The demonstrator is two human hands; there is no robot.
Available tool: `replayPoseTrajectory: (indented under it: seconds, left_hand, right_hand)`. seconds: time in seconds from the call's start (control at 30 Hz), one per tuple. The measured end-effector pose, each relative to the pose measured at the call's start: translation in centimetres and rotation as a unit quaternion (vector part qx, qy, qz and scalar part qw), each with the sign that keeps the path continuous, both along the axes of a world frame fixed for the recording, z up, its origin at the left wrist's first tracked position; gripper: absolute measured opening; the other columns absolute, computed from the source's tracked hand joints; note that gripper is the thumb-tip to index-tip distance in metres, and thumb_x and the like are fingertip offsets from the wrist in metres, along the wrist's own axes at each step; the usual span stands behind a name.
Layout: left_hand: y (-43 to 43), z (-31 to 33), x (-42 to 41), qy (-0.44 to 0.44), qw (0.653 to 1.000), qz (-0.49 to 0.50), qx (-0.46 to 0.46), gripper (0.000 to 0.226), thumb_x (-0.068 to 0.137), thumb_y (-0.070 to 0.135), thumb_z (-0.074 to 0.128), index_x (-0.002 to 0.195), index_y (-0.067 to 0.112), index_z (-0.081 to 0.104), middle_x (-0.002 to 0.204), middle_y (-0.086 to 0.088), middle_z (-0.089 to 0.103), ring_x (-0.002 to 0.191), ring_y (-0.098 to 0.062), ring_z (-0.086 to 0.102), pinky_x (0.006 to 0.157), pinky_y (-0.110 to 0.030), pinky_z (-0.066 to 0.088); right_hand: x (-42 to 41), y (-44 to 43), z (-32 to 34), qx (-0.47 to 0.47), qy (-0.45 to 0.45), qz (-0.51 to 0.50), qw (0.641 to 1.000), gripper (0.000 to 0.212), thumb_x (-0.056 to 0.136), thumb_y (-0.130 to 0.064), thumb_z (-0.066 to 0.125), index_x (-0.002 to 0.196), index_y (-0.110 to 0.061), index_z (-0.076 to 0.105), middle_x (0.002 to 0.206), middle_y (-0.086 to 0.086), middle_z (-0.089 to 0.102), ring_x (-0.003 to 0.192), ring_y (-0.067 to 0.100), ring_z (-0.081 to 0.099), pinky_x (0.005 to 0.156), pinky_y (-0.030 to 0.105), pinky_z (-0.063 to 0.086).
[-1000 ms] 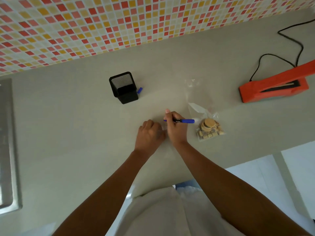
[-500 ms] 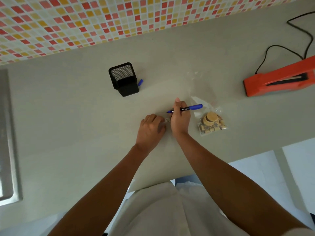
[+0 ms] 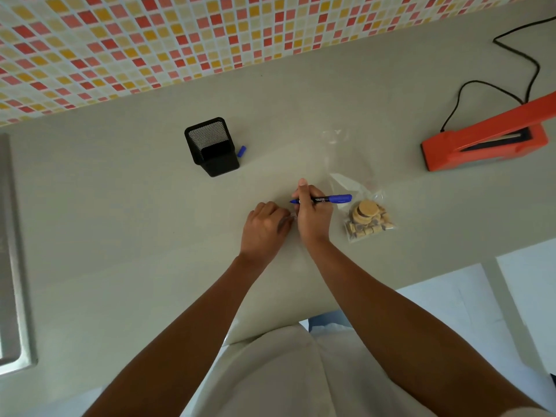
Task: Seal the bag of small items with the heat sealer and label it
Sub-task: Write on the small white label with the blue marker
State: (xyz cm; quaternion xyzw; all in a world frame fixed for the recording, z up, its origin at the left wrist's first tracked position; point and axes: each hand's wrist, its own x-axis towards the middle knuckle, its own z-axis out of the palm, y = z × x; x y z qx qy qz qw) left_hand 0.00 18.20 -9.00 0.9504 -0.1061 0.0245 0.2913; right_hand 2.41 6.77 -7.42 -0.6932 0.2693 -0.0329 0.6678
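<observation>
Mosaic tiles in red, orange, yellow and cream [image 3: 150, 46] back a plain grey-beige table [image 3: 105, 221]. Near its middle the 2 hands meet. The right hand [image 3: 313, 219] grips a blue marker pen [image 3: 331, 199], fingers wrapped round the barrel, uncapped tip pointing left. The left hand [image 3: 264, 228] lies just beside it, knuckles up and fingers curled. A small pale slip [image 3: 292, 217] shows at its fingertips, but I cannot tell whether they pinch it.

Just right of the right hand lies the clear plastic bag of small wooden discs and pegs [image 3: 368, 221], flat on the table, its crumpled top reaching under the marker's rear end. Well apart at the far right sits the orange heat sealer [image 3: 481, 142], its arm lifted, a black cord [image 3: 460, 94] trailing behind it. Beyond the hands stands a black mesh pen holder [image 3: 212, 147] with 1 blue pen cap [image 3: 241, 151] lying against its right side. A steel sink rim [image 3: 13, 251] edges the left.
</observation>
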Motion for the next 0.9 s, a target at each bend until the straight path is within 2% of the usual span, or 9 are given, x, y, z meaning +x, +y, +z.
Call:
replayPoseTrajectory:
  seconds: [0.1, 0.2, 0.33, 0.43, 0.5, 0.53, 0.6, 0.7, 0.9]
  left_hand:
    - [0.1, -0.1, -0.2, -0.022, 1.000, -0.001, 0.001, 0.002, 0.081, 0.010, 0.072, 0.080, 0.012, 0.073, 0.075, -0.005, 0.065, 0.068, -0.027, 0.057, 0.058, -0.038, 0.047]
    - [0.0, -0.7, -0.4, -0.051, 0.999, 0.010, -0.003, 0.004, 0.081, 0.012, 0.074, 0.078, 0.011, 0.071, 0.075, -0.004, 0.065, 0.067, -0.025, 0.056, 0.058, -0.037, 0.044]
    - [0.0, -1.6, -0.6, -0.077, 0.997, 0.013, -0.014, 0.009, 0.084, 0.019, 0.076, 0.080, 0.012, 0.072, 0.078, -0.003, 0.068, 0.070, -0.024, 0.058, 0.061, -0.038, 0.044]
    - [0.1, -1.7, -0.5, -0.089, 0.996, 0.016, -0.013, 0.007, 0.082, 0.018, 0.076, 0.081, 0.012, 0.074, 0.080, -0.003, 0.069, 0.072, -0.026, 0.060, 0.063, -0.038, 0.046]
    - [0.0, -1.7, -0.5, -0.095, 0.995, 0.020, -0.013, 0.006, 0.081, 0.019, 0.076, 0.080, 0.013, 0.073, 0.079, -0.002, 0.069, 0.071, -0.025, 0.059, 0.063, -0.038, 0.046]
    - [-0.1, -1.7, -0.5, -0.095, 0.995, 0.022, -0.012, 0.007, 0.082, 0.019, 0.076, 0.080, 0.013, 0.073, 0.078, -0.002, 0.069, 0.071, -0.024, 0.059, 0.063, -0.037, 0.046]
    - [-0.1, -1.7, -0.4, -0.093, 0.995, 0.023, -0.010, 0.008, 0.082, 0.020, 0.075, 0.079, 0.013, 0.073, 0.078, -0.001, 0.069, 0.070, -0.024, 0.059, 0.063, -0.036, 0.046]
    - [-0.1, -1.7, -0.4, -0.082, 0.996, 0.021, -0.007, 0.009, 0.083, 0.022, 0.074, 0.081, 0.013, 0.073, 0.079, -0.002, 0.069, 0.072, -0.023, 0.060, 0.064, -0.036, 0.046]
    - [-0.2, -1.4, -0.4, -0.076, 0.997, 0.017, 0.004, 0.010, 0.082, 0.023, 0.074, 0.081, 0.014, 0.073, 0.079, -0.001, 0.069, 0.071, -0.022, 0.059, 0.064, -0.033, 0.044]
  right_hand:
    - [-0.2, -0.2, -0.1, -0.025, -0.008, 0.026, 0.999, 0.038, 0.099, -0.023, 0.062, 0.071, 0.001, 0.068, 0.061, 0.001, 0.065, 0.059, 0.011, 0.062, 0.064, 0.024, 0.050]
    - [-0.3, -0.6, -0.3, -0.069, -0.019, 0.068, 0.995, 0.038, 0.097, -0.021, 0.064, 0.064, -0.003, 0.070, 0.060, 0.002, 0.069, 0.059, 0.014, 0.068, 0.065, 0.025, 0.054]
    - [-0.4, -1.1, -0.9, -0.124, -0.019, 0.083, 0.989, 0.044, 0.098, -0.016, 0.063, 0.058, 0.003, 0.066, 0.051, 0.001, 0.063, 0.049, 0.002, 0.064, 0.056, 0.015, 0.049]
    - [-0.2, -1.3, -1.1, -0.146, -0.010, 0.067, 0.987, 0.046, 0.098, -0.016, 0.061, 0.055, -0.002, 0.064, 0.049, 0.003, 0.062, 0.046, 0.001, 0.061, 0.055, 0.010, 0.045]
    - [-0.1, -1.3, -1.3, -0.165, -0.016, 0.075, 0.983, 0.049, 0.098, -0.021, 0.060, 0.054, 0.000, 0.061, 0.049, 0.008, 0.062, 0.046, 0.008, 0.062, 0.054, 0.021, 0.050]
    - [-0.1, -1.3, -1.4, -0.180, -0.022, 0.085, 0.980, 0.052, 0.097, -0.026, 0.059, 0.053, 0.002, 0.058, 0.048, 0.012, 0.061, 0.045, 0.016, 0.062, 0.054, 0.032, 0.051]
    - [-0.1, -1.2, -2.0, -0.206, -0.030, 0.102, 0.973, 0.058, 0.095, -0.037, 0.054, 0.053, 0.003, 0.052, 0.046, 0.018, 0.055, 0.045, 0.034, 0.057, 0.050, 0.043, 0.047]
    - [-0.1, -1.2, -2.1, -0.220, -0.034, 0.110, 0.969, 0.059, 0.094, -0.042, 0.051, 0.053, 0.001, 0.051, 0.046, 0.018, 0.052, 0.044, 0.037, 0.055, 0.048, 0.046, 0.047]
    - [-0.2, -1.3, -1.9, -0.219, -0.039, 0.123, 0.967, 0.057, 0.095, -0.039, 0.053, 0.052, -0.002, 0.047, 0.044, 0.015, 0.048, 0.042, 0.034, 0.051, 0.047, 0.046, 0.046]
